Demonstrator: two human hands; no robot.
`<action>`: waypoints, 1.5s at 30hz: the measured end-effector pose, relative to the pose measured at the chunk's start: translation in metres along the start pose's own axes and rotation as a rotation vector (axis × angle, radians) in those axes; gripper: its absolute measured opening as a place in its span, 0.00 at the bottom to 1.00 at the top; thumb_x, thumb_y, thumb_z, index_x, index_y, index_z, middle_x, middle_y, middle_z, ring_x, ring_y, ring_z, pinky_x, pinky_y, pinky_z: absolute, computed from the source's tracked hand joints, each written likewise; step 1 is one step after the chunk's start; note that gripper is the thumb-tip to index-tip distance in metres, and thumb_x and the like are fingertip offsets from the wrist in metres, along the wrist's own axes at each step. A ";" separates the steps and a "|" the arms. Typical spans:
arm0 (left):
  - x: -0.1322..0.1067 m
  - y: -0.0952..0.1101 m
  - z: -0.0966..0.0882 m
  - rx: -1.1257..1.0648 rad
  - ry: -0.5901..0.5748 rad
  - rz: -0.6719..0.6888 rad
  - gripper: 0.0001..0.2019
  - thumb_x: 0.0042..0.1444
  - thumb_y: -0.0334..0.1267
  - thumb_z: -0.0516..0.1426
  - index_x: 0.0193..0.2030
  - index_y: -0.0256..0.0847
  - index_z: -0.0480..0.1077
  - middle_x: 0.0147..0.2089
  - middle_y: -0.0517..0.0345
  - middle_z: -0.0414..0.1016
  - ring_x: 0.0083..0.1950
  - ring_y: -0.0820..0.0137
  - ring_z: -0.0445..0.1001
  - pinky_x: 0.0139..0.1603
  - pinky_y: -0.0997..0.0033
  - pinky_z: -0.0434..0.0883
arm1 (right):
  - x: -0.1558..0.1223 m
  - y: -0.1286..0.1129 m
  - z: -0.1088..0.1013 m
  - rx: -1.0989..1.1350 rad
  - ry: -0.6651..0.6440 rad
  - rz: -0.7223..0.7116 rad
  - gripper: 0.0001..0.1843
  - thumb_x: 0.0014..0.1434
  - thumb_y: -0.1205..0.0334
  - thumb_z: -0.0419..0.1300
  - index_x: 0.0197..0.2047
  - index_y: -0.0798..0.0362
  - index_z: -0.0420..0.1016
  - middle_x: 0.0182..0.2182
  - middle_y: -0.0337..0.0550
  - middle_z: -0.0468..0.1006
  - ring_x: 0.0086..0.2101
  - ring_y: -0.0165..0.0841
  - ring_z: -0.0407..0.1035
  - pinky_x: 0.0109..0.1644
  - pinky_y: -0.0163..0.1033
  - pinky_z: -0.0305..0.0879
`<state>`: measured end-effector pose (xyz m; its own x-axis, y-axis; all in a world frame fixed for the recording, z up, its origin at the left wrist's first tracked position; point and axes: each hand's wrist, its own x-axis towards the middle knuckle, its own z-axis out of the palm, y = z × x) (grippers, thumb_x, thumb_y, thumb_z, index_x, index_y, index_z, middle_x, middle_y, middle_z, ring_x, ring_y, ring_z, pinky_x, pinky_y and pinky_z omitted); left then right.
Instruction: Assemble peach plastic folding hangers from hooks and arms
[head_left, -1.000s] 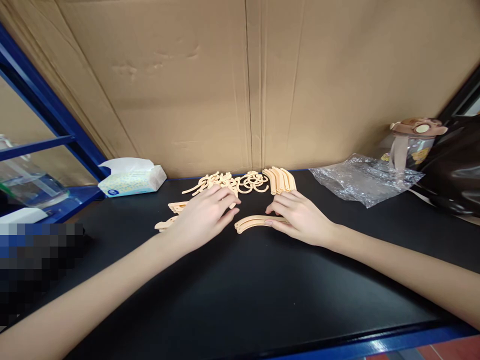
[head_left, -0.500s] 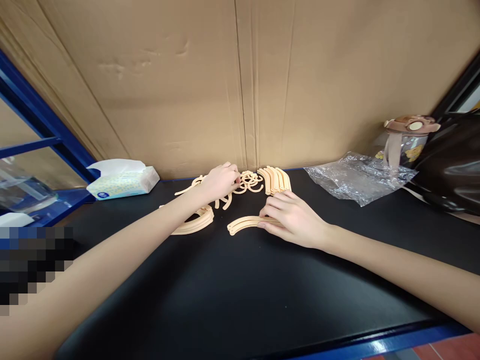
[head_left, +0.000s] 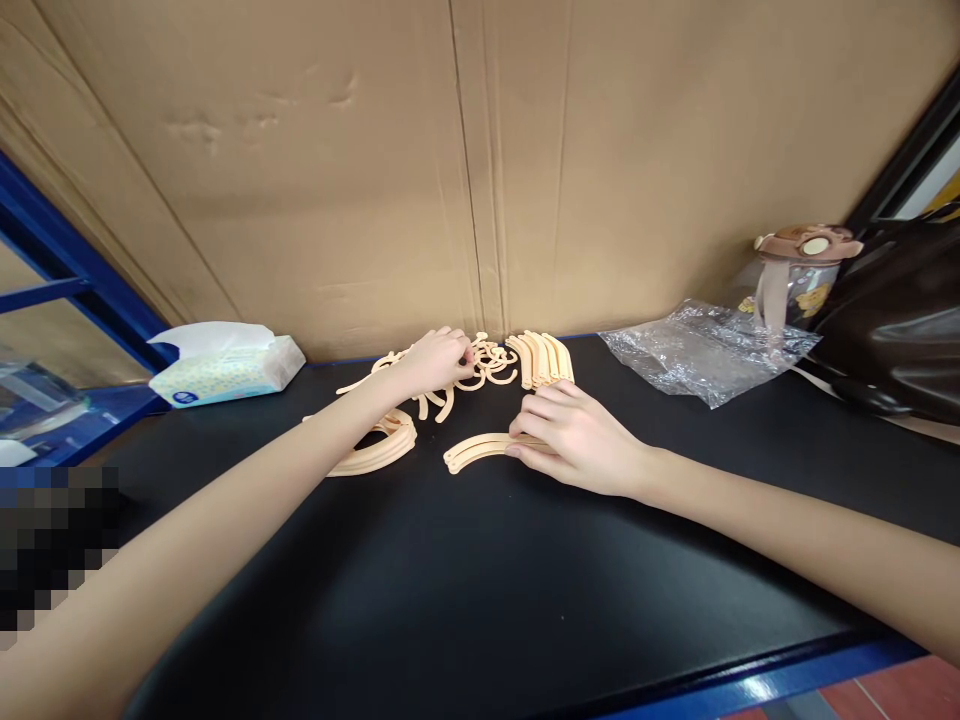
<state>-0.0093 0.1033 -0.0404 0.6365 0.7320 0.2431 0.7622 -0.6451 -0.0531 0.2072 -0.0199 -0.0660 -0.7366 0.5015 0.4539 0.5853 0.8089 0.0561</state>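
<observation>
My right hand is closed around one end of a pair of curved beige strips, which look like hanger arms and lie on the black table. Farther back, my left hand reaches into a loose pile of small beige hooks. Its fingers are curled together at the pile, and whatever is between them is hidden. A neat row of curved beige strips lies just beyond my right hand. Under my left forearm is a stack of curved strips, partly covered. More loose strips lie near my left wrist.
A tissue pack sits at the back left, beside a blue metal frame. At the back right are a crumpled clear plastic bag, a bottle with a brown lid and a dark shiny bag. Cardboard stands behind the table.
The view has shifted slightly, so everything sits a little farther left. My left fingers remain at the hook pile, and my right hand keeps its grip on the curved strips.
</observation>
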 end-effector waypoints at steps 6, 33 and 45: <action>0.010 0.002 0.001 -0.103 0.113 -0.075 0.06 0.55 0.37 0.52 0.33 0.38 0.67 0.37 0.53 0.72 0.43 0.61 0.69 0.46 0.63 0.64 | 0.000 0.001 0.000 0.000 0.007 -0.002 0.17 0.66 0.55 0.48 0.37 0.56 0.73 0.31 0.44 0.71 0.34 0.34 0.61 0.43 0.41 0.54; -0.148 0.122 -0.040 -0.412 0.109 0.112 0.04 0.64 0.31 0.51 0.38 0.41 0.64 0.35 0.61 0.70 0.36 0.71 0.66 0.35 0.73 0.64 | 0.003 0.002 0.005 0.087 0.079 0.229 0.11 0.64 0.60 0.53 0.33 0.54 0.71 0.28 0.40 0.73 0.35 0.33 0.66 0.45 0.39 0.55; -0.165 0.136 -0.043 -0.259 0.180 0.474 0.03 0.62 0.30 0.54 0.40 0.35 0.68 0.29 0.59 0.69 0.30 0.71 0.63 0.28 0.70 0.61 | 0.005 0.001 0.007 0.133 0.076 0.212 0.10 0.63 0.62 0.53 0.32 0.54 0.71 0.27 0.40 0.73 0.34 0.33 0.66 0.46 0.40 0.56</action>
<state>-0.0152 -0.1148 -0.0460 0.8545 0.3146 0.4133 0.3295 -0.9434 0.0369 0.2014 -0.0144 -0.0695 -0.5716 0.6440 0.5085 0.6705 0.7238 -0.1629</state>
